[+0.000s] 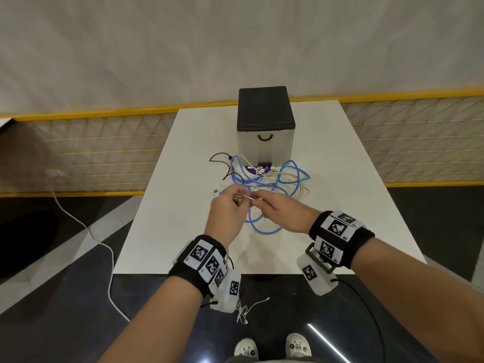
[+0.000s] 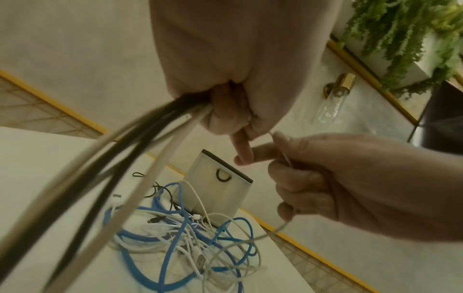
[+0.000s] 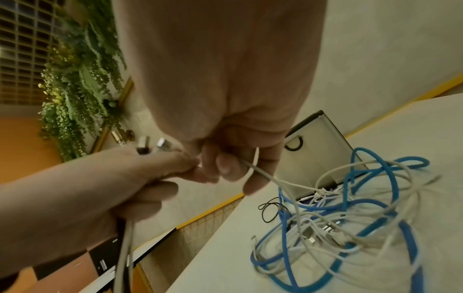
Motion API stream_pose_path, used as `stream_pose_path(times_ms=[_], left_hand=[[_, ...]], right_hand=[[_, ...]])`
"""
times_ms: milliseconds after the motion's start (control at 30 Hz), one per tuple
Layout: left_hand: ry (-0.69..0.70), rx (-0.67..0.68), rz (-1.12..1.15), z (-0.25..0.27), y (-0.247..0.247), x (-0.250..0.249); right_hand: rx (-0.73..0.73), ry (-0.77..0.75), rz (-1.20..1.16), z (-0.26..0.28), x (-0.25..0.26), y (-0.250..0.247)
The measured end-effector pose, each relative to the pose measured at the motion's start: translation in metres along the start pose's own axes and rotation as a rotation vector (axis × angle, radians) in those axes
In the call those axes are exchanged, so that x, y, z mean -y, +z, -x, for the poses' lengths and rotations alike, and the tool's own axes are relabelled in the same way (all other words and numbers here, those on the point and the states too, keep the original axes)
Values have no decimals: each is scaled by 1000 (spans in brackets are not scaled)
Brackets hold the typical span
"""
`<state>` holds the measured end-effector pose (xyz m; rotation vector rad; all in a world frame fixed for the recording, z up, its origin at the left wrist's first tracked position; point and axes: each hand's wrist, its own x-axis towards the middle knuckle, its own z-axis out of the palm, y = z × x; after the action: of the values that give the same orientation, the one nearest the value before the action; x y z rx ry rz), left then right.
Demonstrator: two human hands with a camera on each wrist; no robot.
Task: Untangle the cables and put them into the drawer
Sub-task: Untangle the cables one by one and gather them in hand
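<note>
A tangle of blue, white and black cables lies on the white table in front of a small drawer unit with a black top and a ring handle; its drawer front looks closed. My left hand grips a bundle of white and black cables, whose metal plugs stick out past the fist. My right hand, touching the left one, pinches a thin white cable that runs down into the tangle. Both hands hover just above the near side of the pile.
A dark purple packet lies at the foot of the drawer unit. A yellow mesh fence runs behind the table. On the dark floor lie a long white cord and a thin white wire near my shoes.
</note>
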<state>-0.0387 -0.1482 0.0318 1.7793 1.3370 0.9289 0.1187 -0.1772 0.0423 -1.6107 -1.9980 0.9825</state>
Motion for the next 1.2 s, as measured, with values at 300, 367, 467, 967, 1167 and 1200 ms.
stream_pose_path(times_ms=[300, 367, 467, 967, 1167, 1200], left_hand=[[-291, -219, 611, -21, -16, -13], [-320, -255, 656, -20, -15, -17], [-341, -203, 701, -22, -13, -13], [-206, -198, 795, -38, -28, -43], [-160, -21, 828, -44, -63, -54], [-168, 45, 713, -43, -61, -54]], right_hand=[[-75, -161, -115, 14, 1, 21], [-97, -177, -140, 13, 2, 25], [-71, -211, -116, 12, 1, 30], [82, -168, -105, 20, -11, 42], [34, -38, -45, 24, -50, 35], [2, -45, -20, 22, -52, 28]])
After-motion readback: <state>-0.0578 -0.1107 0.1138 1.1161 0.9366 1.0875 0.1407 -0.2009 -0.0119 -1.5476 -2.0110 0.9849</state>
